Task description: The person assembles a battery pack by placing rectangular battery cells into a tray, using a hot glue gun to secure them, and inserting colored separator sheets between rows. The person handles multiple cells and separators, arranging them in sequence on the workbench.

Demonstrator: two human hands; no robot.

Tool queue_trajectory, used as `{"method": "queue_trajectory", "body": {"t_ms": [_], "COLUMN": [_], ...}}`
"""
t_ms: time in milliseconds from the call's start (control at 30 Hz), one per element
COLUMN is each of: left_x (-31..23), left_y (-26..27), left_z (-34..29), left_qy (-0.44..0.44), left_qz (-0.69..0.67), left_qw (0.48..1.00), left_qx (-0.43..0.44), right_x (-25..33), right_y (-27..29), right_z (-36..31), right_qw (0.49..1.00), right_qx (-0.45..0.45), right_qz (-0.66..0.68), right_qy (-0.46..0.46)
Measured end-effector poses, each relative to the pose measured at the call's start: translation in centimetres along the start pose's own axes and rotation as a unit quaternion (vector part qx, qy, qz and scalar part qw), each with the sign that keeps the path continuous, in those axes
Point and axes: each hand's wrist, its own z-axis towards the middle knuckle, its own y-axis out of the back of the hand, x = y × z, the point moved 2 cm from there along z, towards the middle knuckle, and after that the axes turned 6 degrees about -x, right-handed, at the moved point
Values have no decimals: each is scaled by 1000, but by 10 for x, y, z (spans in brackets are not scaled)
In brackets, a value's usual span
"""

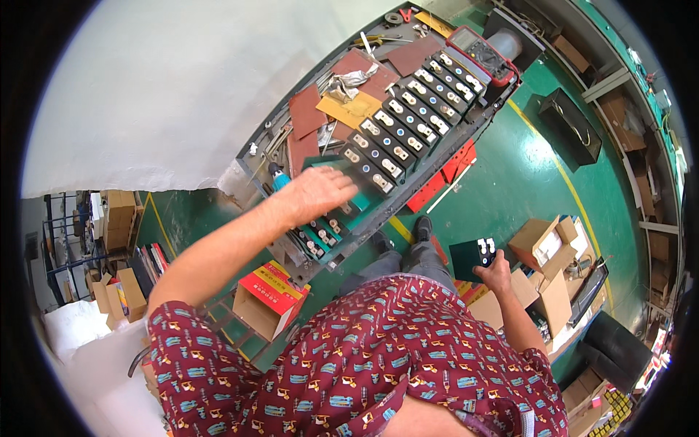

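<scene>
My left hand (320,197) reaches over the workbench and is closed over a teal-green battery cell (355,213) near the row's near end. The hand covers most of that cell, and the edges there are blurred. Beyond it, a row of black battery cells (393,138) with paired metal terminals stands along the bench's right edge. Nearer the bench's end are more green cells (319,234) with terminals. Out to the right, my right hand (497,273) grips a dark green battery cell (467,261) with two pale terminals, held above the floor beside open cartons.
A red multimeter (482,57) lies at the bench's far end. Reddish-brown sheets (306,109), a yellow sheet (349,109) and a teal power tool (279,176) cover its left side. Open cartons (542,244) stand at right, a red-and-yellow carton (271,300) at left. Shelving (619,87) lines the right.
</scene>
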Motion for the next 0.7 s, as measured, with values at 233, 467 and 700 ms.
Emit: {"method": "queue_trajectory", "body": {"t_ms": [233, 467, 700], "left_x": [-11, -19, -3], "left_y": [-3, -29, -26], "left_z": [-2, -6, -39], "left_qy": [-30, 13, 253], "left_qz": [-11, -24, -215], "left_qw": [998, 996, 909], "left_qx": [-58, -88, -253], "right_x": [-10, -2, 3], "right_y": [-5, 0, 6], "right_z": [7, 12, 17], "right_qw": [999, 999, 1000], "right_qx": [7, 30, 21], "right_qz": [-28, -26, -17], "right_qy": [-20, -4, -3]}}
